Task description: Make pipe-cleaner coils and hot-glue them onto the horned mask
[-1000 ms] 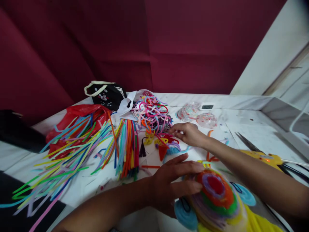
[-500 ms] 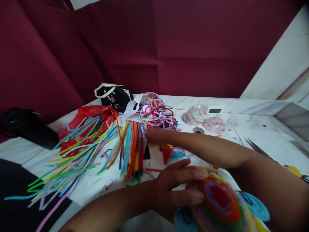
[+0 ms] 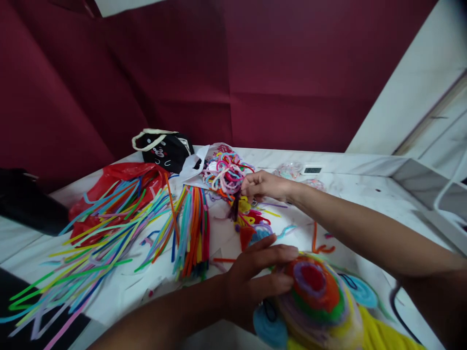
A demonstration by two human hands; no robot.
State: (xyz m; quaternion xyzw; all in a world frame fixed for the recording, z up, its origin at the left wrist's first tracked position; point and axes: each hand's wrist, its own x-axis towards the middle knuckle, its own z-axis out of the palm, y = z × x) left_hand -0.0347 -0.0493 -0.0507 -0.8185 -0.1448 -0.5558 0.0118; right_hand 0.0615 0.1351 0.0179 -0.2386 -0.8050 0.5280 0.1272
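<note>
My left hand (image 3: 257, 277) rests flat against a round, many-coloured spiral piece (image 3: 315, 301) made of pipe cleaners, at the near edge of the white table (image 3: 368, 199). My right hand (image 3: 264, 185) reaches across to the far middle and pinches a dark, fuzzy pipe cleaner bunch (image 3: 233, 208) that hangs below its fingers. Just beyond it lies a tangled heap of curled pipe cleaners (image 3: 224, 172) on a white bag. Small yellow and red bent pieces (image 3: 250, 218) lie under the hand.
A spread of long straight pipe cleaners (image 3: 120, 223) covers the left half, partly over a red plastic bag (image 3: 116, 177). A black pouch with a cream handle (image 3: 162, 146) sits at the back. A small white digital display (image 3: 311, 170) and clear packets (image 3: 290, 170) lie far right.
My right hand has gone from the small bent pieces leftward to the tangled heap and now lifts a dark fuzzy bunch. My left hand stays on the spiral piece.
</note>
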